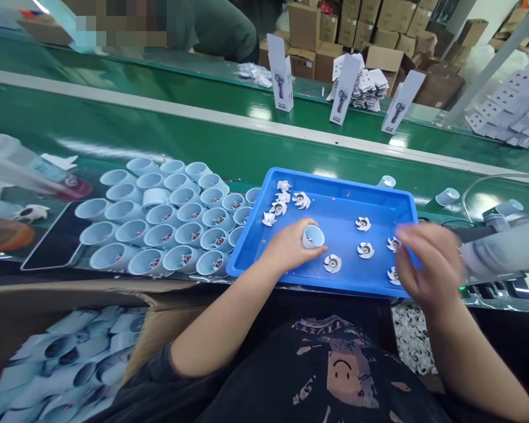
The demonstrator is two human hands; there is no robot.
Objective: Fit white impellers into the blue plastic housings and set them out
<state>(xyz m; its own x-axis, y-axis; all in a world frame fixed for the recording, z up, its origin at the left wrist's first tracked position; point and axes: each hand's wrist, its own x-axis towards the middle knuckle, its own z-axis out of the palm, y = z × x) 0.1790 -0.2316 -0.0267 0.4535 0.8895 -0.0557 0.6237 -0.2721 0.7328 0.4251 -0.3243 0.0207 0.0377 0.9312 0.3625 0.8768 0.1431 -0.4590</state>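
Observation:
My left hand (291,247) is wrapped round a light blue plastic cup-like housing (312,236), its open end facing up, above the blue tray (321,283). White fan wheels lie in the tray: a cluster at its back left, one fan wheel (332,263) just right of the held housing, and several farther right. My right hand (434,264), blurred by motion, is over the tray's right end with fingers curled towards the thumb. Beside its fingertips is a fan wheel (394,244); whether the fingers touch it or hold something small, I cannot make out.
Rows of light blue housings (154,261) with small parts inside stand left of the tray. A cardboard box (145,346) of more housings is at lower left. Printed white boxes (344,88) stand across the green conveyor (229,126). Another person (216,26) sits opposite.

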